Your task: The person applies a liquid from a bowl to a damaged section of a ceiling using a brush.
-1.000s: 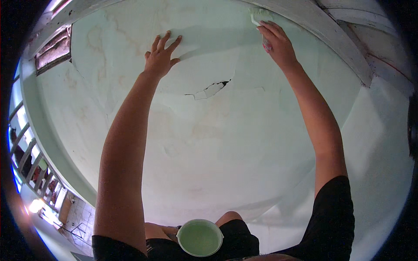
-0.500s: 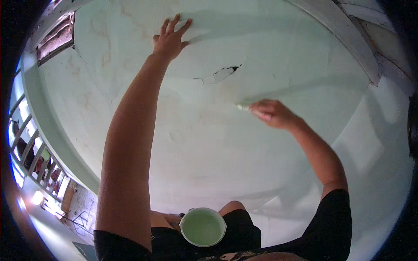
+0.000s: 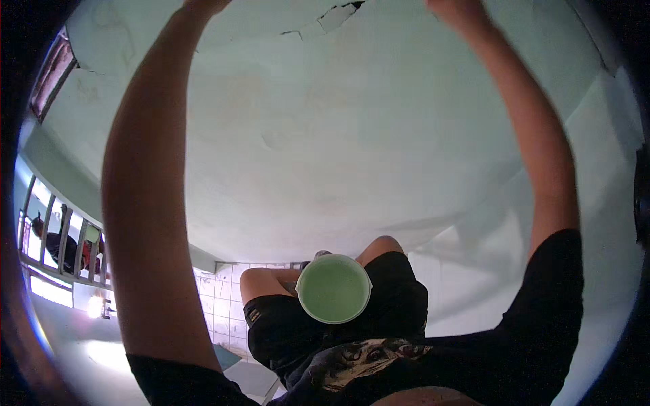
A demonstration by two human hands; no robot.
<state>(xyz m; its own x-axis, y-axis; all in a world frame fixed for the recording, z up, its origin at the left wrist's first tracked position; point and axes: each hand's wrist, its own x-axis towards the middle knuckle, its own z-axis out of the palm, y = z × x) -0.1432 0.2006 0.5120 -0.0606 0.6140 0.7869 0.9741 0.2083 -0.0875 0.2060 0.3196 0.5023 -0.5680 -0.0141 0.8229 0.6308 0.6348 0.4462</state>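
Note:
My left hand is at the top edge of the view, against or close to the pale green wall; its fingers are cut off. My right hand also reaches the top edge, to the right of a jagged crack with a broken flap of surface. Its fingers are mostly outside the picture, and the paintbrush seen earlier is out of view. Below, over my lap, is a white-rimmed bucket of pale green liquid, seen from above. Whether it stands or hangs there I cannot tell.
A slatted railing is at the left, with a person beyond it. A bright lamp shows lower down. White tiles lie below the wall, left of my knees. A small barred opening sits at the upper left.
The view has tilted down, so both hands sit at the top edge. My right hand, holding a paintbrush earlier, has moved up and right relative to the crack. The brush has left the picture.

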